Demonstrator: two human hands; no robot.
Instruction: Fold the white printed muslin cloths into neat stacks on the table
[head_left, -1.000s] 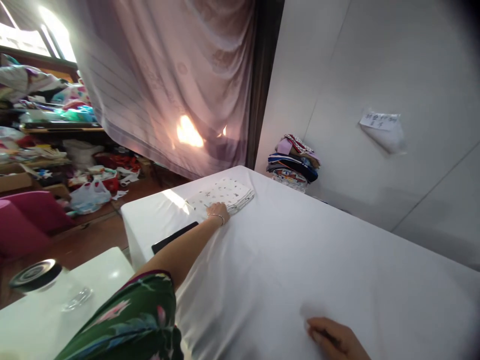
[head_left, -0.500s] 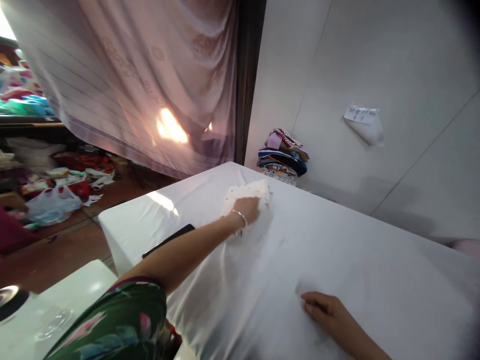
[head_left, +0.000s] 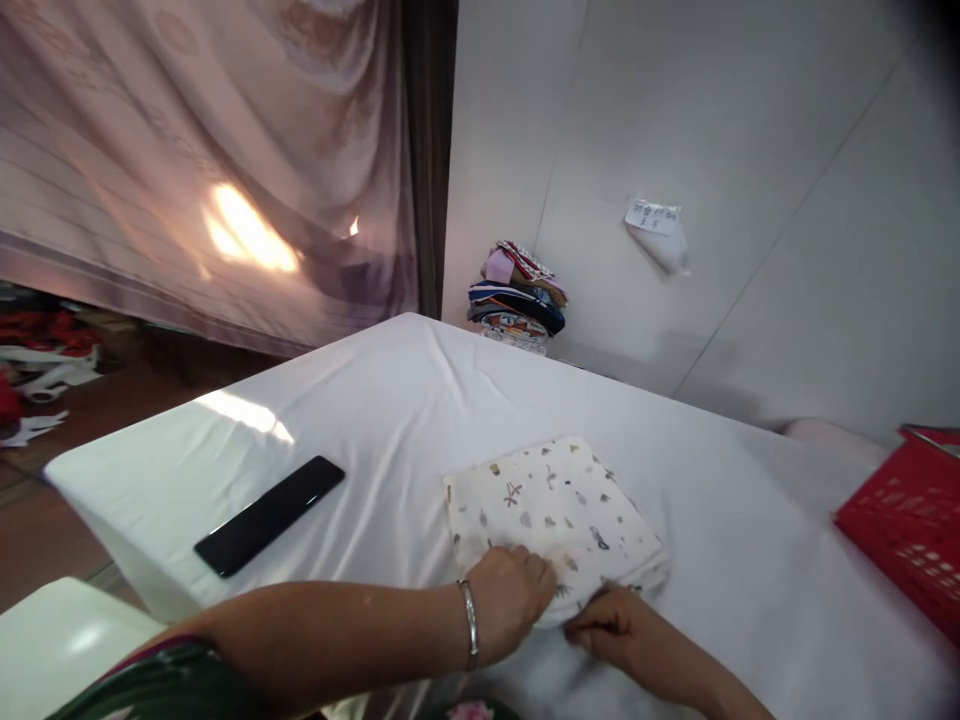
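Note:
A folded cream cloth (head_left: 536, 505) with a small scattered print, one motif like a starfish, lies on the white-covered table in front of me. My left hand (head_left: 511, 600), with a silver bangle at the wrist, is closed over its near edge, fingers curled onto the fabric. Just to the right, my right hand (head_left: 626, 632) pinches the near edge of the same cloth between thumb and fingers. Several layers show along the cloth's right side. The undersides of both hands are hidden.
A flat, glossy black oblong (head_left: 270, 515) lies on the white tablecloth (head_left: 360, 400) at the left. A red plastic basket (head_left: 911, 520) is at the right edge. Behind the table are a stack of folded fabrics (head_left: 517, 295) and a pinkish curtain (head_left: 315, 130). A white stool-like surface (head_left: 67, 640) is lower left.
My left hand has drawn the cloth from the table's far side towards me. My right hand has gone from resting on the tablecloth to pinching the cloth. The view has turned right.

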